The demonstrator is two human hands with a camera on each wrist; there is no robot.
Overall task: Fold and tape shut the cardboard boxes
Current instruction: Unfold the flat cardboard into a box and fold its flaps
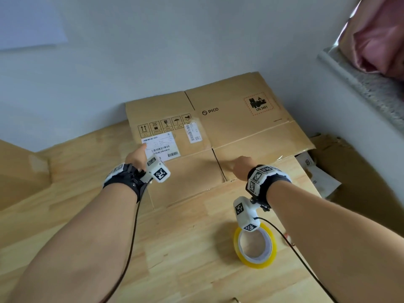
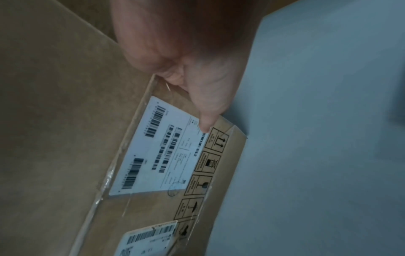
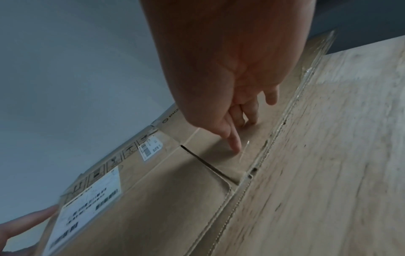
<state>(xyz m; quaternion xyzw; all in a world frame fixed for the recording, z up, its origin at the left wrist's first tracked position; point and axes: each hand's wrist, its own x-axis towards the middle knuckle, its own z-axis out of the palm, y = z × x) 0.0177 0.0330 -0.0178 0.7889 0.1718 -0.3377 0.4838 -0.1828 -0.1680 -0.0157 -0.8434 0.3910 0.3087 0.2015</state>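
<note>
A flattened brown cardboard box printed "PICO" lies on the wooden table, its far edge against the wall. My left hand pinches its left edge, thumb on top by the white shipping label and fingers behind the board. My right hand reaches to the near right flap; its straight fingertips touch the flap beside the slit between the two flaps. A yellow-edged roll of clear tape lies flat on the table under my right wrist.
An open cardboard box with packing paper inside stands at the right. Another piece of cardboard sits at the far left. A stone sill with pink cloth juts out at the upper right. Cables trail from both wrists.
</note>
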